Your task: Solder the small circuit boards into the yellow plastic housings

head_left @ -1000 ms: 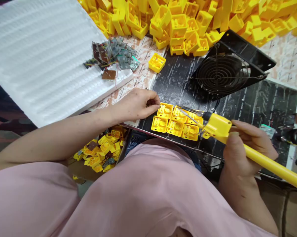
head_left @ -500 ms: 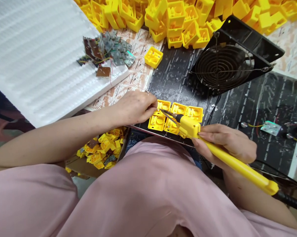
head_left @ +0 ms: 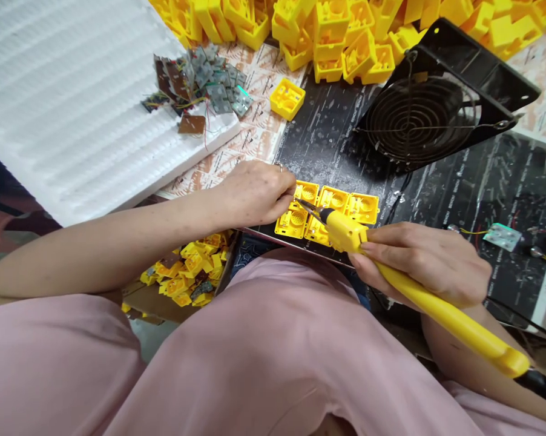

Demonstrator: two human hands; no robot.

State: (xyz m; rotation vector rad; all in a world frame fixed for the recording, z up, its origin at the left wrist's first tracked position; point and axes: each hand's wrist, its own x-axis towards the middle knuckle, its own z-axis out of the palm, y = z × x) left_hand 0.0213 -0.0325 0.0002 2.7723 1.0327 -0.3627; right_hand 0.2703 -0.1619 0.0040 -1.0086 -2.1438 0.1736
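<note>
My right hand is wrapped round the yellow handle of a soldering iron. Its metal tip reaches into the upper-left of several small yellow plastic cases, which stand in two rows near the table's front edge. Fingers pinched, my left hand is at the left side of that same case, close to the tip. Whatever lies between its fingertips is hidden. The iron covers part of the lower row.
Behind the cases lies a single yellow case. A black fan stands at the right. Circuit boards are heaped on a white foam sheet. A wired board lies far right. Yellow cases are piled along the back.
The view has shifted slightly. Both hands hold nearly the same pose, and the iron's tip stays at the upper-left case.
</note>
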